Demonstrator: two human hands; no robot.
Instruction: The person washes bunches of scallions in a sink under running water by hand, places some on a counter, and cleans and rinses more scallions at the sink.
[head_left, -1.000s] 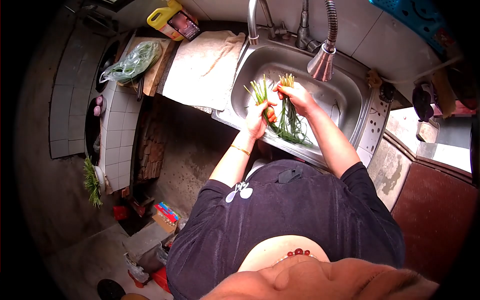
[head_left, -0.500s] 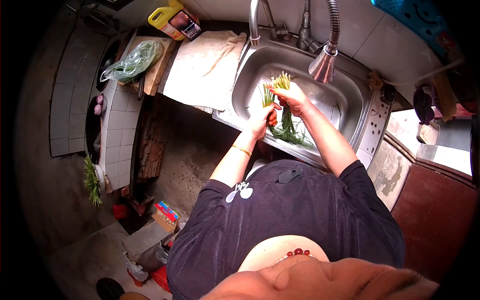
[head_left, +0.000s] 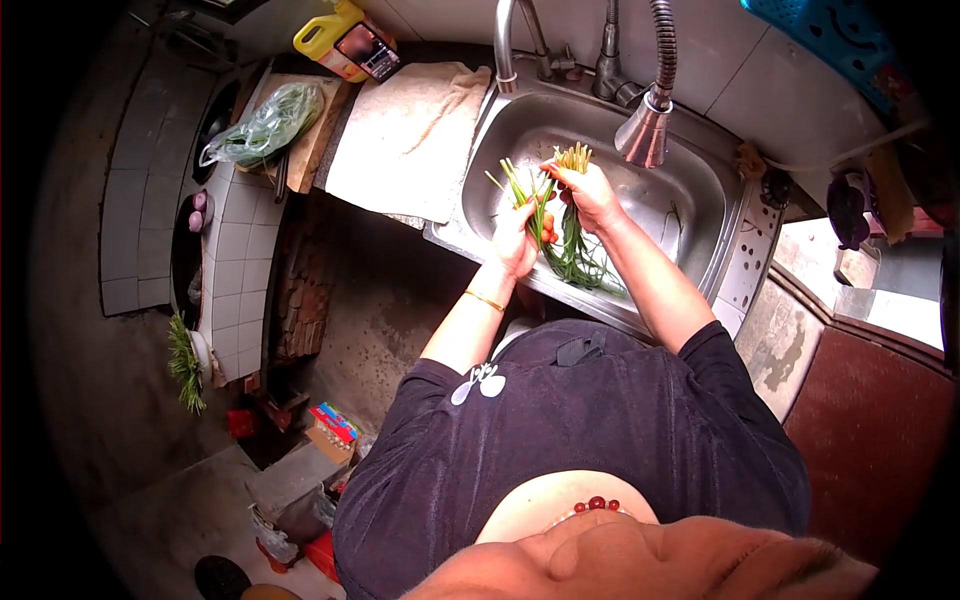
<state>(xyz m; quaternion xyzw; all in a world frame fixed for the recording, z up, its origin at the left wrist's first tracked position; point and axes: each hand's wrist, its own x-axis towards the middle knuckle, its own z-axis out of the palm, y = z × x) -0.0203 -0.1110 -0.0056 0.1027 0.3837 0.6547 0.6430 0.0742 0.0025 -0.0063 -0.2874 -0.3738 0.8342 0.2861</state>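
Over the steel sink (head_left: 705, 190), my right hand (head_left: 592, 198) is closed round a thick bunch of chives (head_left: 574, 158). Their pale cut ends point up toward the faucet, and the long green leaves hang down to the sink's near rim. To its left, my left hand (head_left: 514, 243) grips a smaller bundle of chives (head_left: 516, 182), whose stems fan apart above the fingers. The two hands are close together, and the leaves overlap between them. Part of the left fingers is hidden behind the chives.
A curved faucet (head_left: 505, 45) and a flexible spray head (head_left: 643, 135) hang over the basin. Left of the sink lies a pale cloth (head_left: 405, 140). Beyond it are a plastic bag of greens (head_left: 275, 120) on a board and a yellow jug (head_left: 325, 35) with a phone leaning on it.
The stems in my left hand have spread out and tilted left, apart from the right hand's bunch. My right hand has shifted very slightly.
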